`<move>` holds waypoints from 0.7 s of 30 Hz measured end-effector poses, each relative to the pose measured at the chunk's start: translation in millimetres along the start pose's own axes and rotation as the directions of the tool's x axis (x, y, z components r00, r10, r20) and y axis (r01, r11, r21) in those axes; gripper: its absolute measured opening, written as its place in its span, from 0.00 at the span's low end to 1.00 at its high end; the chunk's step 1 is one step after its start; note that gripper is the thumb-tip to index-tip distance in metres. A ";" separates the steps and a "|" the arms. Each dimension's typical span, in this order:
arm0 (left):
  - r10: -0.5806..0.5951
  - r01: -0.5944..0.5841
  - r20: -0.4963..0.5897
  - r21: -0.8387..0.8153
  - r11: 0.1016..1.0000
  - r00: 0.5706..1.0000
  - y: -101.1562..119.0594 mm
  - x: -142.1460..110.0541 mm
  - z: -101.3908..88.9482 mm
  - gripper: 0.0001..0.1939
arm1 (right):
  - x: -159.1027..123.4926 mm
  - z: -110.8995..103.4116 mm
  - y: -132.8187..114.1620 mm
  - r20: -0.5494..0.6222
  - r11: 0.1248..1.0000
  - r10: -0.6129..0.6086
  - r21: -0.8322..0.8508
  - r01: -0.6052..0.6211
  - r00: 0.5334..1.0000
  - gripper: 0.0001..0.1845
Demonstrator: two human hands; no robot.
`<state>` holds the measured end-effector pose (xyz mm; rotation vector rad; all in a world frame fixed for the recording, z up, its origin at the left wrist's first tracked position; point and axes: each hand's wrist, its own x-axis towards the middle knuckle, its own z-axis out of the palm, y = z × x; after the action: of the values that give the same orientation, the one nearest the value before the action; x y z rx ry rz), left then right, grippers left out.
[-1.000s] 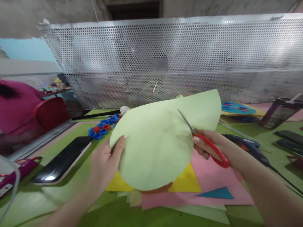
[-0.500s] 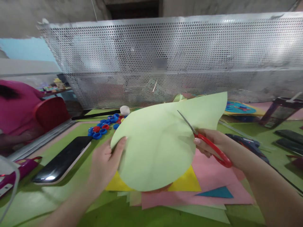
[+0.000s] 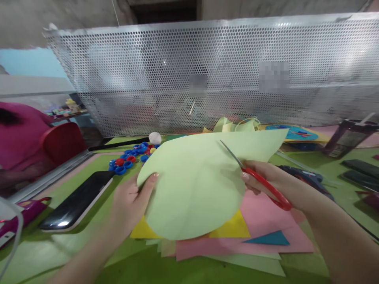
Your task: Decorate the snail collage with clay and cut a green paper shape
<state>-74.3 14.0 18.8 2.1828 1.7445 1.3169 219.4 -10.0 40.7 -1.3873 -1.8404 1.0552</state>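
A large pale green sheet of paper (image 3: pixel 189 185) with a rounded near edge is held up over the table; a pointed flap of it stretches to the right. My left hand (image 3: pixel 133 201) pinches its left edge, thumb on top. In my right hand (image 3: pixel 263 177) is a pair of red-handled scissors (image 3: pixel 276 197), one blade showing above the paper and the other hidden. The right hand's fingers also touch the paper's right edge. Below lie yellow paper (image 3: pixel 233 227), pink paper (image 3: pixel 266 221) and a blue paper triangle (image 3: pixel 271 238).
Left on the green table are a black phone (image 3: pixel 78 201), blue and red bottle caps (image 3: pixel 127 161) and a magenta device (image 3: pixel 23 211). To the right, a glue gun (image 3: pixel 308 177) and dark cup (image 3: pixel 351 138). A perforated metal panel (image 3: pixel 166 79) stands behind; a person in pink (image 3: pixel 23 138) sits left.
The paper's right flap has dropped lower, uncovering green paper scraps behind it. Both hands keep their hold, and the view has shifted slightly.
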 end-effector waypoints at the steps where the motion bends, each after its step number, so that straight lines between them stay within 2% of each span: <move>1: -0.006 0.007 0.011 -0.009 1.000 1.000 0.7 0.1 -0.3 0.13 | -0.4 0.1 -1.8 0.003 1.000 -0.023 -0.009 0.023 1.000 0.14; 5: -0.037 0.037 0.030 -0.021 0.999 0.999 2.4 0.0 -1.1 0.14 | 0.6 -0.4 0.8 0.018 0.999 -0.034 0.012 0.033 0.999 0.13; 10: -0.017 0.017 0.027 -0.004 1.000 0.999 1.5 0.0 -0.5 0.14 | 3.2 -1.9 10.4 -0.003 0.994 0.083 0.068 -0.083 0.997 0.17; 15: 0.004 -0.004 0.043 -0.001 1.000 0.999 2.8 -0.3 -0.5 0.18 | 1.7 -0.2 0.6 0.023 0.999 -0.030 0.042 0.029 0.999 0.13; 17: 0.015 -0.015 0.046 0.001 1.000 0.999 3.3 -0.5 -1.1 0.19 | 1.8 -0.1 0.9 0.021 0.999 -0.039 0.036 0.038 0.999 0.13; 21: 0.012 -0.011 0.061 -0.020 1.000 0.998 3.0 0.2 -0.8 0.17 | 1.6 -2.2 7.2 -0.037 0.999 0.053 -0.006 -0.053 0.998 0.16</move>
<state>-72.4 12.7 21.0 2.2012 1.6927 1.2509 224.3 -6.9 35.6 -1.4571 -1.7917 1.0434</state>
